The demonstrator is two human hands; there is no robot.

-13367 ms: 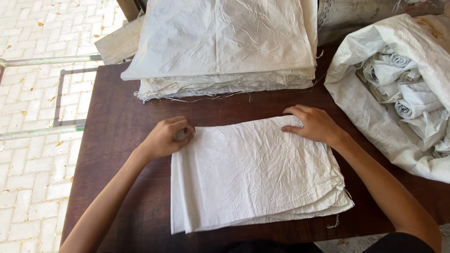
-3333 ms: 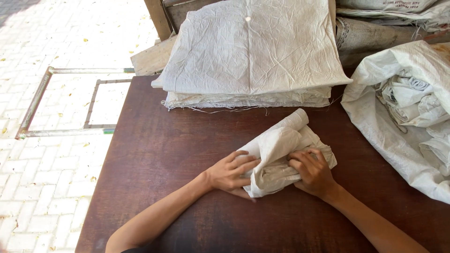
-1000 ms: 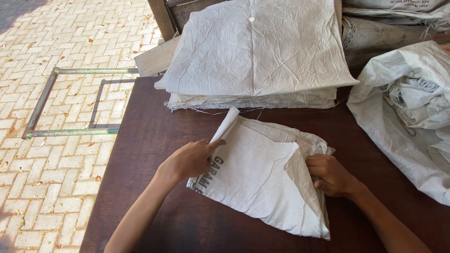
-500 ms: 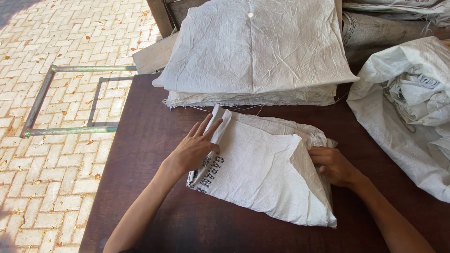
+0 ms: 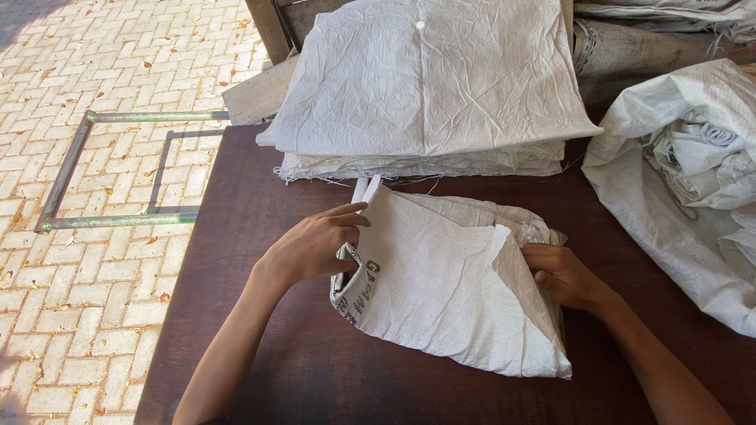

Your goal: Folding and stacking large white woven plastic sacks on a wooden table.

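Observation:
A folded white woven sack (image 5: 449, 287) with dark printing near its left edge lies on the dark brown table (image 5: 260, 346). My left hand (image 5: 315, 245) grips the sack's left edge, fingers curled over the top corner. My right hand (image 5: 563, 275) holds the sack's right side, with its fingers tucked under a loose flap. The bundle is partly unrolled and lies tilted across the table.
A tall stack of flat white sacks (image 5: 433, 94) sits at the table's far edge. An open white bag (image 5: 693, 181) holding rolled sacks lies at the right. A metal frame (image 5: 102, 169) rests on the brick paving to the left.
The tightly rolled sack has been spread open into a wide flat fold. My left hand slid up along its left edge; my right hand stayed at the right side.

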